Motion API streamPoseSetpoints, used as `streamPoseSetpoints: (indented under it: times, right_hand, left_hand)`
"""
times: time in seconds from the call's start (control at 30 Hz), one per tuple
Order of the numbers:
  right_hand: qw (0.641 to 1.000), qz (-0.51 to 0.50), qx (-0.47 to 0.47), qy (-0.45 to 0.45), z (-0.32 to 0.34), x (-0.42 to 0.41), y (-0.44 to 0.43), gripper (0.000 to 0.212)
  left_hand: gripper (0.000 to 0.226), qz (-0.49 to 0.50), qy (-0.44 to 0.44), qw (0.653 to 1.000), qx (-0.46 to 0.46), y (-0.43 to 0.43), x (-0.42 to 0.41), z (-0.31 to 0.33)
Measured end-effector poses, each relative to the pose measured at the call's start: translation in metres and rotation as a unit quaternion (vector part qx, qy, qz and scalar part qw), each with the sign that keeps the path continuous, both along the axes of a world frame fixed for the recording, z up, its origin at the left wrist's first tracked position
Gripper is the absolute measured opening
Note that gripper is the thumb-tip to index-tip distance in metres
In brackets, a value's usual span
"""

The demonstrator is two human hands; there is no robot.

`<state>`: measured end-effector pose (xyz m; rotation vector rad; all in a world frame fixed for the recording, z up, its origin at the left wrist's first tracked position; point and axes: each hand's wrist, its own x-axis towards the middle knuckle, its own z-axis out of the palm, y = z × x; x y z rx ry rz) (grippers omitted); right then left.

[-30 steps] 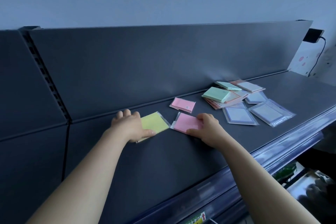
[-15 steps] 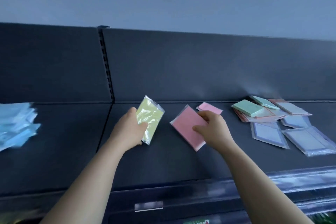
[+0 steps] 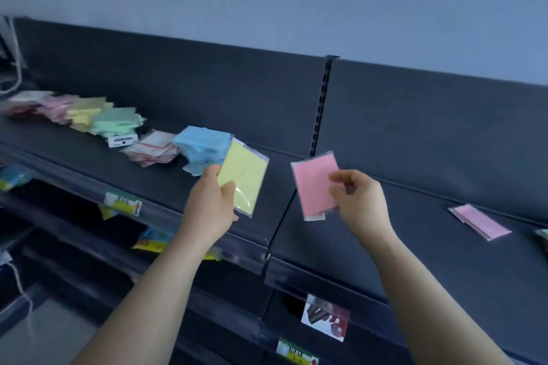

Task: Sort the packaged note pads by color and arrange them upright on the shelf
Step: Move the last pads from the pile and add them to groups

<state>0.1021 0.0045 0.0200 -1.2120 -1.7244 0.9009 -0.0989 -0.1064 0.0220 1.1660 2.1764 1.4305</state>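
My left hand (image 3: 212, 204) grips a yellow packaged note pad (image 3: 244, 175) by its lower left edge, lifted above the dark shelf (image 3: 154, 184). My right hand (image 3: 360, 201) pinches a pink packaged note pad (image 3: 314, 184), held up beside the yellow one. Sorted piles lie along the left shelf section: a blue pile (image 3: 203, 148), a red-and-white pile (image 3: 154, 149), a green pile (image 3: 117, 121), a yellow pile (image 3: 86, 111) and a pink pile (image 3: 56, 107). One more pink pad (image 3: 480, 221) lies flat on the right section.
A slotted upright post (image 3: 323, 104) divides the two shelf sections. A small white label block (image 3: 123, 139) sits by the green pile. Price tags hang along the shelf's front rails (image 3: 123, 204). Lower shelves hold a few packets, and a cord hangs at far left.
Both hands have lifted their pads off the shelf and carried them leftward. The view has swung left, bringing the sorted piles into sight and leaving the loose heap out of frame.
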Motion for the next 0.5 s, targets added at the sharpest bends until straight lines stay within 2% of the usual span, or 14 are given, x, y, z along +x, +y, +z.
streamPoseSetpoints:
  times: [0.23,0.37,0.5]
  right_hand:
    - [0.999,0.054,0.007,-0.004,0.010,-0.093,-0.020,0.030]
    - [0.997,0.074,0.018,0.004,0.016,-0.169,-0.032,0.031]
    - [0.996,0.084,0.015,0.012,0.020,-0.250,-0.047,0.033]
  left_hand:
    - [0.025,0.060,-0.007,0.998,-0.003,-0.039,-0.079,0.008]
    - [0.029,0.082,0.003,0.997,-0.004,-0.059,-0.147,0.007]
    - [0.022,0.100,0.021,0.995,-0.003,-0.081,-0.225,0.009]
